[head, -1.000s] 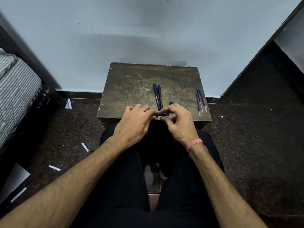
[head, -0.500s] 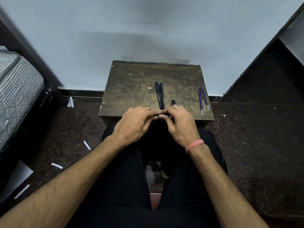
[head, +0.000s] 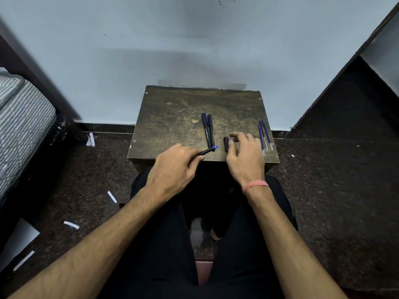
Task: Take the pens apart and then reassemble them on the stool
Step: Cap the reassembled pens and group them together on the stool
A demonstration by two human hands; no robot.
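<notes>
A worn brown stool [head: 172, 117] stands against the wall in front of my knees. My left hand [head: 172, 167] grips a dark pen [head: 208, 150] whose blue tip points right, just above the stool's near edge. My right hand [head: 244, 156] reaches onto the stool and its fingertips pinch a dark pen cap [head: 226, 143] lying there. Two dark pen barrels [head: 207, 130] lie side by side at the stool's middle. Several thin blue refills [head: 265, 134] lie near the right edge.
A striped mattress [head: 21, 126] stands at the left. White paper scraps [head: 71, 225] litter the dark speckled floor. A dark slanted panel [head: 345, 104] rises on the right. My legs in black trousers fill the space below the stool.
My hands, joined on one pen at the near edge, have come apart. The left keeps the pen with its tip bare; the right has moved right to the cap on the stool.
</notes>
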